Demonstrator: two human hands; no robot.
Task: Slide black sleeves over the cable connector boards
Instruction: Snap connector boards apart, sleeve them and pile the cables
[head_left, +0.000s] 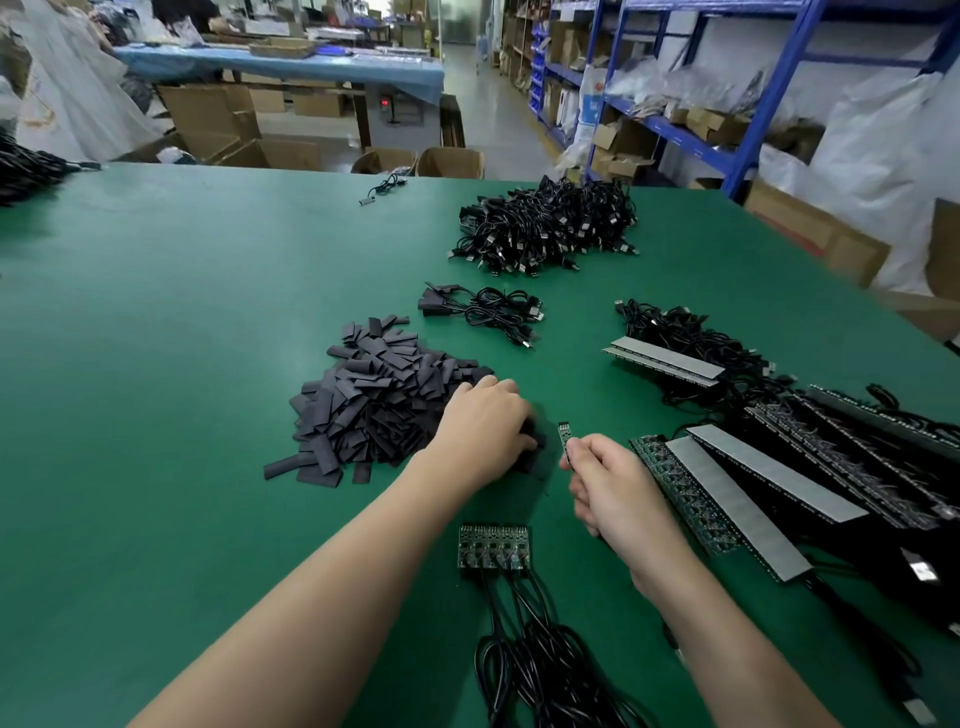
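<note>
A heap of flat black sleeves (374, 400) lies on the green table (182, 322). My left hand (483, 431) rests at the heap's right edge, fingers curled over black sleeves (530, 454) there. My right hand (613, 488) pinches a small green connector board (563, 439) upright, just right of the left hand's fingertips. A joined row of boards (493, 545) with black cables (540, 660) trailing toward me lies in front, between my forearms.
Long panels of boards with grey strips (753, 493) and cables fill the right side. A small group of sleeved cables (488, 312) and a big cable heap (545, 228) lie farther back. Boxes and blue shelving (675, 130) stand beyond the table.
</note>
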